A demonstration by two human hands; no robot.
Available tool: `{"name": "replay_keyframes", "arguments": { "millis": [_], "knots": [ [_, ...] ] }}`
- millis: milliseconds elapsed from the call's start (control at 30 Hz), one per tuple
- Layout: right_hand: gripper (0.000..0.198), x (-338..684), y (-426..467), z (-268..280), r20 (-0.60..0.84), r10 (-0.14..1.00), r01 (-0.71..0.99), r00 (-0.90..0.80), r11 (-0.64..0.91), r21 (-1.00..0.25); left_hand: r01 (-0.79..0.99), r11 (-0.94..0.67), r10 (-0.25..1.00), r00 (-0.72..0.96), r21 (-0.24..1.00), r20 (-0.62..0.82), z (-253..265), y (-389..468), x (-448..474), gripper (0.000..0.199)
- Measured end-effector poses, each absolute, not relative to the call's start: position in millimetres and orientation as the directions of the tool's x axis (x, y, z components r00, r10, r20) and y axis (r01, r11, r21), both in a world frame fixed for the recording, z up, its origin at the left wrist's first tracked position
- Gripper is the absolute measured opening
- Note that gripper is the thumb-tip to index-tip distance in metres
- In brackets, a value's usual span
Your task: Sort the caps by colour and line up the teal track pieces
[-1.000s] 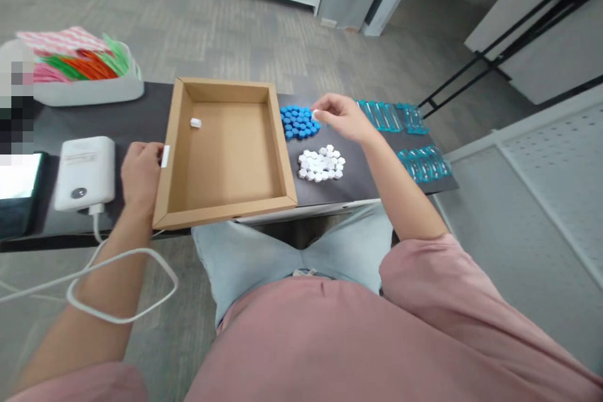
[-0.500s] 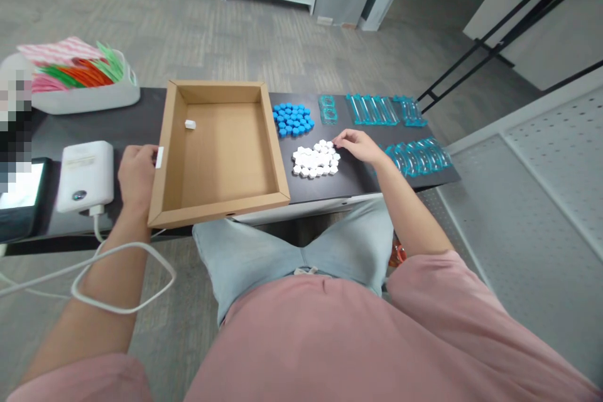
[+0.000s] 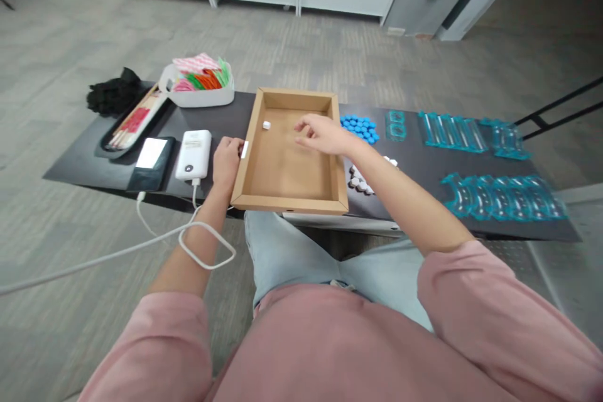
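My right hand [image 3: 318, 133] hangs over a shallow cardboard box [image 3: 287, 204], its fingers curled; whatever lies between the fingertips is too small to make out. Inside the box, near the far left corner, sits one small white block [image 3: 266, 125]. My left hand [image 3: 227, 160] grips the box's left wall beside a white label, fingertips partly hidden. Just right of the box lie a cluster of white hexagonal pieces [image 3: 360, 183], partly covered by my right forearm, and a cluster of blue hexagonal pieces [image 3: 360, 128] behind it.
Clear teal-edged plastic parts [image 3: 455, 132] lie in rows on the right, curved ones [image 3: 504, 196] nearer me. To the left are a white power bank [image 3: 193, 155] with a cable, a dark phone-like device [image 3: 151, 163], a basket of colourful sticks [image 3: 202, 98] and a long tray [image 3: 129, 122].
My right hand has left the white pieces and moved left over the box. My left hand stays at the box's left wall. The camera view has turned left.
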State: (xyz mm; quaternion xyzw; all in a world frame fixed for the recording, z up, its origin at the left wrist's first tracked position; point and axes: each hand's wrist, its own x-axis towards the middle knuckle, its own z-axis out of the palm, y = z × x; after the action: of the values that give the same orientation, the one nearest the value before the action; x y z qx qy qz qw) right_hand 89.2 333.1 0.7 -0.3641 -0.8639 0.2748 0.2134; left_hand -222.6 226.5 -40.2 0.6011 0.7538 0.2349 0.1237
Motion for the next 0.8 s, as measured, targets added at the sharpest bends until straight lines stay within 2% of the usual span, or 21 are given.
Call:
{"name": "replay_keyframes", "arguments": {
  "millis": [67, 167, 233, 300, 400, 467, 567, 667, 733, 800],
  "knots": [
    [0.039, 33, 351, -7, 0.135, 0.719, 0.548, -0.681, 0.624, -0.557, 0.846, 0.158, 0.964, -0.244, 0.510, 0.105, -44, 227, -222, 0.030],
    [0.039, -30, 369, -17, 0.033, 0.771, 0.676, -0.636, 0.577, -0.458, 0.844, 0.128, 0.964, -0.230, 0.520, 0.136, -49, 227, -223, 0.030],
    [0.035, -51, 373, -19, -0.022, 0.787, 0.729, -0.616, 0.559, -0.394, 0.841, 0.114, 0.962, -0.227, 0.529, 0.153, -51, 227, -223, 0.031],
    [0.026, -52, 370, -16, -0.050, 0.741, 0.705, -0.670, 0.614, -0.354, 0.836, 0.117, 0.960, -0.232, 0.537, 0.153, -53, 226, -223, 0.034],
    [0.016, -13, 357, 1, -0.013, 0.616, 0.563, -0.788, 0.711, -0.421, 0.823, 0.133, 0.958, -0.249, 0.552, 0.142, -54, 225, -222, 0.036],
    [0.020, 36, 345, 19, 0.069, 0.602, 0.485, -0.795, 0.701, -0.523, 0.808, 0.133, 0.953, -0.264, 0.574, 0.151, -54, 225, -222, 0.034],
    [0.039, 133, 323, 43, 0.154, 0.740, 0.498, -0.655, 0.576, -0.648, 0.763, 0.131, 0.932, -0.313, 0.633, 0.183, -50, 226, -222, 0.030],
    [0.057, 232, 298, 45, 0.208, 0.903, 0.530, -0.375, 0.393, -0.751, 0.630, 0.173, 0.886, -0.436, 0.757, 0.161, -45, 229, -225, 0.034],
    [0.055, 288, 277, 30, 0.233, 0.951, 0.537, -0.204, 0.308, -0.786, 0.522, 0.189, 0.873, -0.477, 0.832, 0.101, -42, 231, -227, 0.041],
    [0.050, 330, 254, 9, 0.230, 0.970, 0.574, -0.081, 0.233, -0.785, 0.510, 0.159, 0.911, -0.405, 0.845, 0.073, -41, 233, -228, 0.046]
  ]
}}
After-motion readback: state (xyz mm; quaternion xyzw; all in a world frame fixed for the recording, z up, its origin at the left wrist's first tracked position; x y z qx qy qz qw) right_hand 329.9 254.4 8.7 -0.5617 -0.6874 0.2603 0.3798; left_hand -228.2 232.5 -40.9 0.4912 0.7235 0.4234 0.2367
